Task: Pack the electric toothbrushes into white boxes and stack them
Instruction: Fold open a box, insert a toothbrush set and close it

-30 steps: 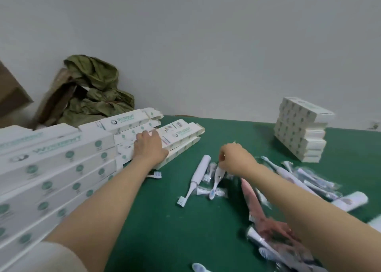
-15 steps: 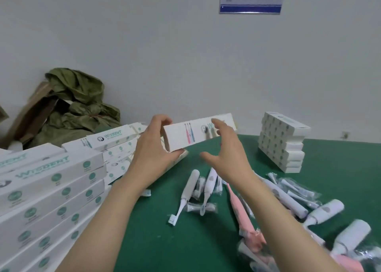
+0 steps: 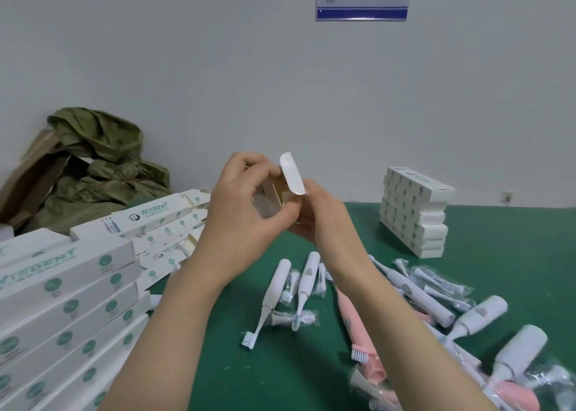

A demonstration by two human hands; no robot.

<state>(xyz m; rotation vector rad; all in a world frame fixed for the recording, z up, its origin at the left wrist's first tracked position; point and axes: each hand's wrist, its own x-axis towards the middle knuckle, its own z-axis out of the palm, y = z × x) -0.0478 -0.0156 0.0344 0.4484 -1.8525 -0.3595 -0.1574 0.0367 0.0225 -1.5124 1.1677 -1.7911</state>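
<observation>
Both hands hold one white box (image 3: 291, 175) up above the green table (image 3: 498, 255), its open end turned toward me and its end flap raised. My left hand (image 3: 246, 205) grips the box from the left, fingers curled round it. From the right and below, my right hand (image 3: 314, 211) holds the box. White electric toothbrushes (image 3: 274, 292) and a pink toothbrush (image 3: 355, 320) lie loose on the table below the hands. A tall stack of packed white boxes (image 3: 414, 214) stands at the back right.
A large heap of flat white boxes (image 3: 71, 295) fills the left side. Bagged brush heads (image 3: 442, 283) and more toothbrush handles (image 3: 480, 314) are scattered at the right. A green cloth bundle (image 3: 103, 161) and brown cardboard lie against the wall at the back left.
My left hand picked a box off the left heap and lifted it; my right hand left the toothbrushes and joined it. The box has turned end-on with its flap open.
</observation>
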